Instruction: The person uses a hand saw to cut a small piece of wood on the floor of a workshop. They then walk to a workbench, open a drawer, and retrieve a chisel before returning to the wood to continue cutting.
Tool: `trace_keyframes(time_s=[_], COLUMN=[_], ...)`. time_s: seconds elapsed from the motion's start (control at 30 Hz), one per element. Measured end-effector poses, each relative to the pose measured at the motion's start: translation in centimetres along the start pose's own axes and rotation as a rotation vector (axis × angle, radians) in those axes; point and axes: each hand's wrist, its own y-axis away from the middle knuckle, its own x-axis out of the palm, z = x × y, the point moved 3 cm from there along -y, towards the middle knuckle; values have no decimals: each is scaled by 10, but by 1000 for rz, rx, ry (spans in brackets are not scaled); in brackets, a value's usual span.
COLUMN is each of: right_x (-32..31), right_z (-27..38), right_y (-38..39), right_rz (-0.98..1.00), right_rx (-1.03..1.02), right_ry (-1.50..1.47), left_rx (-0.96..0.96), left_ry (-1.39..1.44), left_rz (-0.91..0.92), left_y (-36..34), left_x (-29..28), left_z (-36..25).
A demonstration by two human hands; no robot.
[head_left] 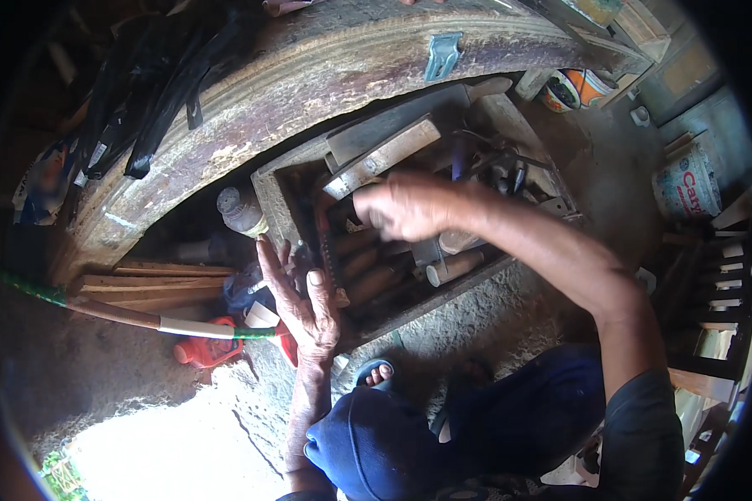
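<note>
A wooden toolbox [269,200] full of hand tools sits on the ground below the bench. Over its middle is my right hand [401,207], fingers curled and smeared by motion, so whether it grips anything is unclear. Just beyond it a pale wooden bar [397,153] lies slanted across the box. My left hand [305,305] is at the box's near left corner, fingers stretched apart, with nothing seen in it. Between the hands, cylindrical wooden handles [372,282] lie inside the box. A lighter one [454,268] rests by the near wall.
A worn workbench [309,104] with a metal bracket [444,57] curves across the far side. Left are wooden strips [150,288], a wrapped bottle [241,213], a red plastic container [207,342] and a taped rod [117,313]. A white bucket [685,184] stands right.
</note>
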Motion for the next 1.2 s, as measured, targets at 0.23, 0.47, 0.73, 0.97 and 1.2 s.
trace_keyframes(time_s=[0.23,0.47,0.73,0.97,1.2], right_x=[-46,-27,0,14,-49], right_z=[-19,2,-19,-56,-65], right_y=[-27,-8,141,155,133], right_rz=[-174,-433,-154,-97,-265], right_rx=[205,-39,22,151,92], right_ry=[39,636,618,695,781], left_rx=[36,-10,344,411,486], left_ry=[-223,-150,-927,-1182,-1192], left_rz=[74,29,502,745,794], left_y=[-4,-4,1,4,-2], left_x=[7,2,33,68,74], left_z=[-11,-1,-5,-7,-6])
